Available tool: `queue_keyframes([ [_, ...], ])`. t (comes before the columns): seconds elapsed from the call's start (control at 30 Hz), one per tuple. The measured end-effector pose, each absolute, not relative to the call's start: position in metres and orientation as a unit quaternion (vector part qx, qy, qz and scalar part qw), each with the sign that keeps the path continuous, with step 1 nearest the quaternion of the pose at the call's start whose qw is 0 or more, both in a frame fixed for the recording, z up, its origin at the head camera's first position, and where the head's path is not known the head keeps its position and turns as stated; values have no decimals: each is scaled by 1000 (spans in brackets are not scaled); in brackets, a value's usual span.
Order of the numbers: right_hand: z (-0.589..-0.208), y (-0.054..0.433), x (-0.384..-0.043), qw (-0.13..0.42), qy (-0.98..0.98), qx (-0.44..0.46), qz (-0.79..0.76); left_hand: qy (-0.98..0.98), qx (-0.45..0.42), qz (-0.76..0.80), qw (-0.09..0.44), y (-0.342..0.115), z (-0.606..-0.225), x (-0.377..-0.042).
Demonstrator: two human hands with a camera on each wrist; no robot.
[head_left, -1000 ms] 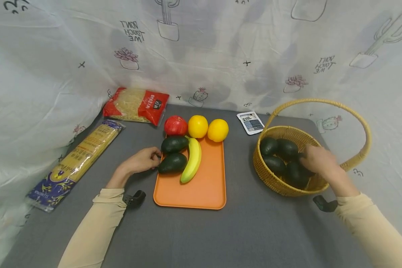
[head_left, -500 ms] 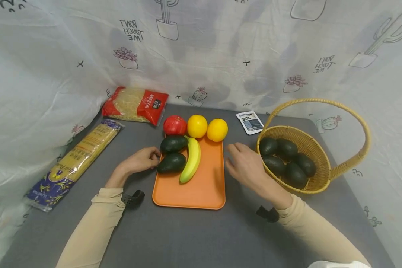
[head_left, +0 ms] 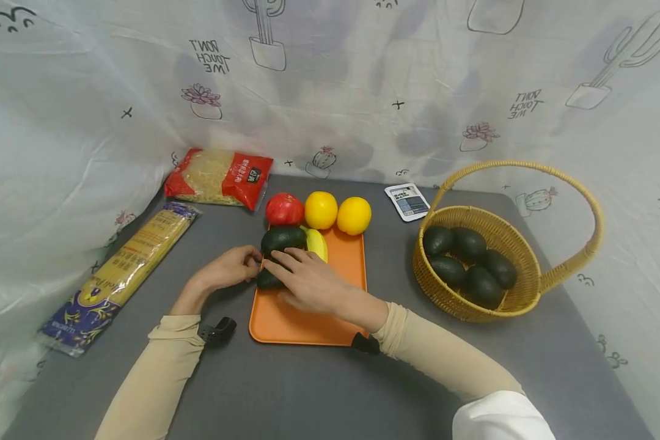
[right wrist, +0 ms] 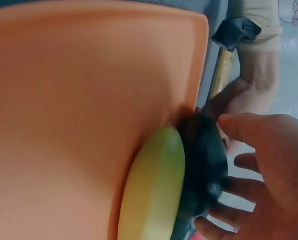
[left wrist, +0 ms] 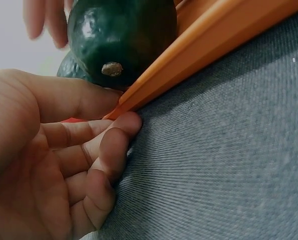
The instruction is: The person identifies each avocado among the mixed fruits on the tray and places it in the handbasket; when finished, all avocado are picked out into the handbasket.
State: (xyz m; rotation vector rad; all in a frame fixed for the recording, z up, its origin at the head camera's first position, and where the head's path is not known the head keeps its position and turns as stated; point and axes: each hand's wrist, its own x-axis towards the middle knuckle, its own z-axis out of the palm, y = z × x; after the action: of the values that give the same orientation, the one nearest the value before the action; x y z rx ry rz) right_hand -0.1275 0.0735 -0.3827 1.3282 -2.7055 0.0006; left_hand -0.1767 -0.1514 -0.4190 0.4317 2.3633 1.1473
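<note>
My left hand (head_left: 232,269) pinches the left rim of an orange tray (head_left: 286,327); in the left wrist view its thumb lies over the rim (left wrist: 174,57) and a finger below. On the tray, two dark green avocados lie at the left: a nearer one (head_left: 267,280) and a farther one (head_left: 282,239). A yellow banana (right wrist: 151,185) lies beside them, partly hidden in the head view by my right hand (head_left: 319,282). That hand hovers over the nearer avocado, fingers spread and loosely bent; contact is unclear. A red fruit (head_left: 284,209) and two yellow fruits (head_left: 321,210) line the tray's far end.
A wicker basket (head_left: 426,287) with a tall handle stands at the right, with several avocados (head_left: 469,244) inside. A small white packet (head_left: 409,201) lies at the back. Left are a red pasta bag (head_left: 217,177) and a long spaghetti pack (head_left: 123,272).
My right hand has left the basket and swept left across the tray to the nearer avocado. The left hand has stayed at the tray's rim.
</note>
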Motion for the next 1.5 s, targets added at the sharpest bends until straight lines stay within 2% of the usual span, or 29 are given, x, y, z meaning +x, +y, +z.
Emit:
queue_keyframes([
  [0.4, -390, 66, -134, 85, -897, 433, -19, 859, 162, 428, 230, -151, -423, -178],
  [0.63, -369, 80, -130, 104, -887, 438, 107, 861, 155, 425, 233, -153, -427, -179],
  [0.8, -342, 120, -122, 136, -898, 386, 164, 863, 151, 422, 231, -152, -426, -179],
  [0.9, -328, 157, -117, 164, -907, 344, 181, 864, 149, 423, 230, -152, -424, -180],
  [1.03, -314, 214, -109, 173, -925, 277, 194, 865, 153, 418, 230, -151, -423, -180],
  [1.13, -307, 258, -106, 155, -948, 202, 189, 866, 156, 416, 228, -151, -422, -181],
  [1.3, -300, 317, -111, 86, -978, 82, 169, 866, 154, 417, 229, -152, -421, -182],
  [1.5, -314, 355, -122, 23, -989, 63, 134, 867, 151, 417, 228, -152, -424, -178],
])
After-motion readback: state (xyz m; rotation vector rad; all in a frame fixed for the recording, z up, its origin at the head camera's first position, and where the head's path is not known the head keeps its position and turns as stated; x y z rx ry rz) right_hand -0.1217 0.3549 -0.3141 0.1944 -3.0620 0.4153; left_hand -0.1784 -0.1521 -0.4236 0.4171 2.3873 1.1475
